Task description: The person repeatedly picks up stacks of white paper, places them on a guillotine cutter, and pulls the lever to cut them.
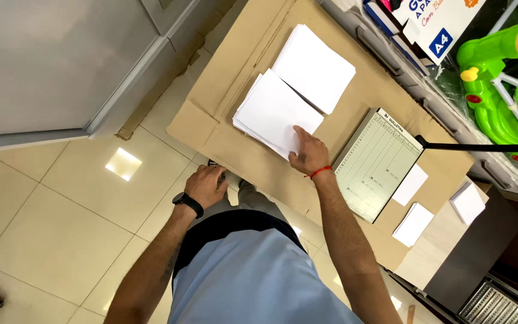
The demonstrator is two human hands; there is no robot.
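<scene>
My right hand (pixel 308 153), with a red thread on its wrist, rests fingers-down on the near corner of a loose stack of white paper sheets (pixel 274 111). A second, neater white stack (pixel 314 67) lies just beyond it, partly overlapping. Both stacks sit on a flattened brown cardboard sheet (pixel 235 66) that covers the table. My left hand (pixel 208 185), with a black watch on the wrist, hangs below the cardboard's near edge, fingers curled; what it touches is hidden. To the right of my right hand lies a paper guillotine (pixel 376 163) with a gridded base and a long black handle (pixel 481 147).
Small cut white paper pieces (pixel 413 223) lie right of the guillotine. Green plastic toys (pixel 499 72) and a paper ream box (pixel 433 24) stand along the far right. A grey cabinet (pixel 49 66) is at left, above a beige tiled floor (pixel 61 228).
</scene>
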